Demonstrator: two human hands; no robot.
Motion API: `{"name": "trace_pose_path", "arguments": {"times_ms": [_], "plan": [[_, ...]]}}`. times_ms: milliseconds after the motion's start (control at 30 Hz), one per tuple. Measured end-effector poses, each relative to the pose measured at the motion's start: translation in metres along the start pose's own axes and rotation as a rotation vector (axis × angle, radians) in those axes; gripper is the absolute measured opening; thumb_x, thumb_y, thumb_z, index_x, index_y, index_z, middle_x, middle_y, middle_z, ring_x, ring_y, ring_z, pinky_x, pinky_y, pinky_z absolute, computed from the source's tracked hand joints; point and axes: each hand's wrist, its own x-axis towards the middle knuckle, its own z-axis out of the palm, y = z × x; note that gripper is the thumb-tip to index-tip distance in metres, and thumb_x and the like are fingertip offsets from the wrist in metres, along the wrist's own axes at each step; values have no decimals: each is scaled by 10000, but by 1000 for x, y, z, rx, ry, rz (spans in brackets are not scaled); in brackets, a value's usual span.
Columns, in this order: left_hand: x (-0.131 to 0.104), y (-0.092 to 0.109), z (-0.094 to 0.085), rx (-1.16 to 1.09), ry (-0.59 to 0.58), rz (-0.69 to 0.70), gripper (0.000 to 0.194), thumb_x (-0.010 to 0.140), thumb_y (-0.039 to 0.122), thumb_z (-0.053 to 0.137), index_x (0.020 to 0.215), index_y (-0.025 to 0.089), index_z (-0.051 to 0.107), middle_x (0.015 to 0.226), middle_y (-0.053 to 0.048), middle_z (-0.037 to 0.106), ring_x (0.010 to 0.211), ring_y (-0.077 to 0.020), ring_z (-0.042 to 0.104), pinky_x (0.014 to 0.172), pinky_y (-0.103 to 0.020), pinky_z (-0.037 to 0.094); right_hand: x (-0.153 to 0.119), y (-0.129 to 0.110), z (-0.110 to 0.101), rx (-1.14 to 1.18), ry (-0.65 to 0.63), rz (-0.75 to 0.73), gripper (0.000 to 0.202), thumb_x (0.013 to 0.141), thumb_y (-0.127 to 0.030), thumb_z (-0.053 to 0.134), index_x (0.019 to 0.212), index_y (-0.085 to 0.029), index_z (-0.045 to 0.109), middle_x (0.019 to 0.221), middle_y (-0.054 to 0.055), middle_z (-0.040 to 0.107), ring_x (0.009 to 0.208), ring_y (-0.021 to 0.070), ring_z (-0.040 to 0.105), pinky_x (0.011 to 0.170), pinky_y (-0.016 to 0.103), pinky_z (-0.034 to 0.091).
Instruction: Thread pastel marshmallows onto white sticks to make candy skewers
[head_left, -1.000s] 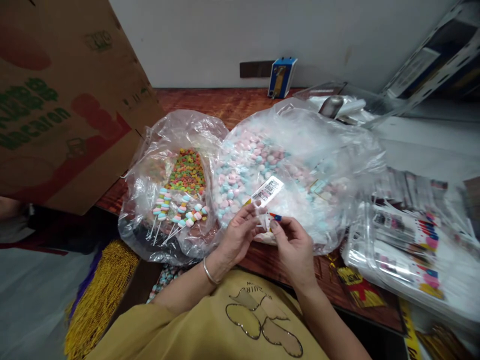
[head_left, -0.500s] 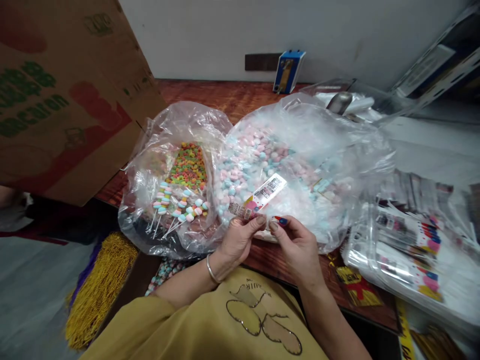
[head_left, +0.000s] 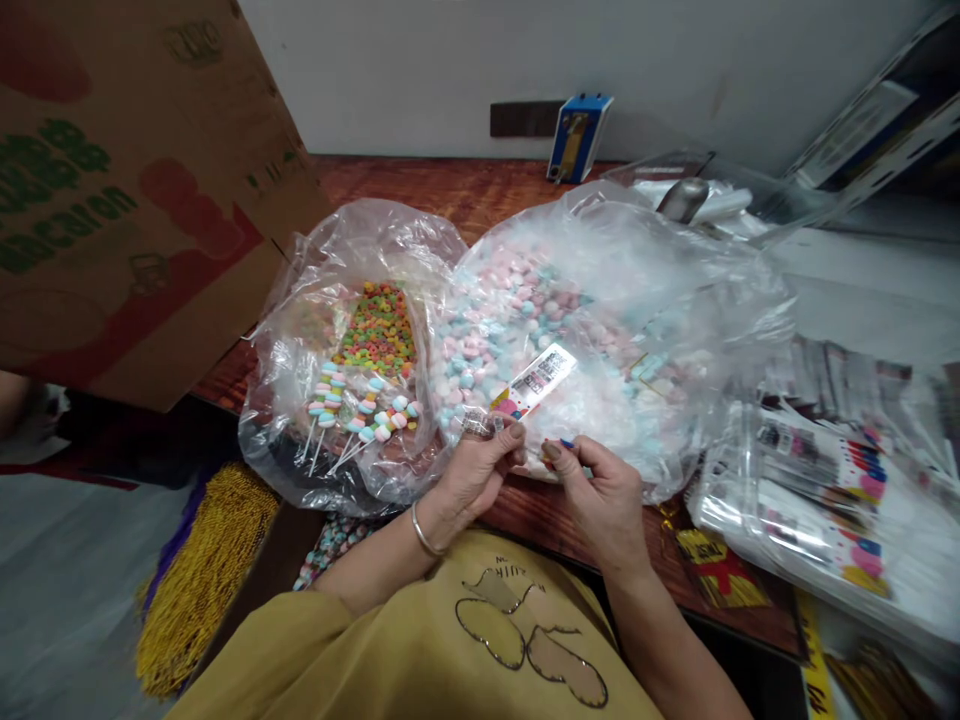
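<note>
Slightly farther from the right hand [head_left: 606,497] than in the earlier frame, the left hand [head_left: 474,477] has its thumb and fingers closed on a clear printed wrapper [head_left: 478,424], while the right's fingertips pinch a small colourful piece [head_left: 567,443]; whether the two join, I cannot tell. Around the hands, a white printed card [head_left: 538,380] lies at 12 o'clock on the big clear bag of pink and blue sweets [head_left: 495,310], marshmallow sticks [head_left: 326,400] sit near 10, and flat printed bags [head_left: 817,500] lie at 3.
</note>
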Motion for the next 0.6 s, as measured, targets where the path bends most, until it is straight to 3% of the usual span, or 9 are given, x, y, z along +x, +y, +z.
{"name": "trace_pose_path", "arguments": {"times_ms": [67, 133, 233, 333, 467, 600], "plan": [[0, 3, 2, -74, 19, -17, 502, 510, 380, 1011, 683, 142, 603, 619, 52, 561, 549, -55, 502, 549, -194, 449, -1, -1, -2, -2, 17, -33, 491, 959, -490, 639, 573, -212, 518, 560, -33, 454, 601, 146, 447, 590, 277, 366], [0, 5, 3, -164, 34, -48, 544, 483, 394, 1016, 650, 143, 563, 609, 65, 538, 534, -37, 468, 534, -180, 434, -4, -2, -3, 27, 41, -57, 436, 992, -480, 607, 650, -210, 586, 609, -24, 501, 609, 148, 471, 595, 282, 386], [4, 6, 2, -259, 72, -70, 553, 455, 371, 1024, 670, 149, 566, 612, 79, 536, 527, -28, 454, 538, -176, 435, -8, -5, -4, 65, 99, -147, 187, 995, -394, 642, 961, -217, 694, 832, 10, 614, 751, 172, 568, 696, 303, 458], [6, 6, -2, -287, 113, -67, 550, 436, 347, 1030, 682, 154, 577, 609, 84, 550, 527, -31, 464, 548, -180, 442, -10, -9, -2, 59, 115, -284, 204, 976, -302, 677, 1173, -248, 668, 1039, 43, 619, 913, 195, 612, 843, 355, 502], [5, 3, -1, -228, 88, -36, 558, 432, 403, 1023, 667, 151, 584, 606, 70, 573, 526, -44, 483, 538, -193, 435, -6, -12, 6, -22, 58, -385, 216, 974, -284, 679, 1187, -255, 673, 1202, 90, 608, 1131, 246, 608, 959, 421, 524], [6, -1, 0, -177, 101, 69, 555, 418, 412, 1025, 664, 147, 603, 621, 52, 604, 576, -71, 541, 573, -210, 454, -2, -12, 13, -15, -26, -358, 221, 971, -292, 676, 1190, -259, 673, 1295, 113, 599, 1209, 270, 606, 973, 453, 545]]}}
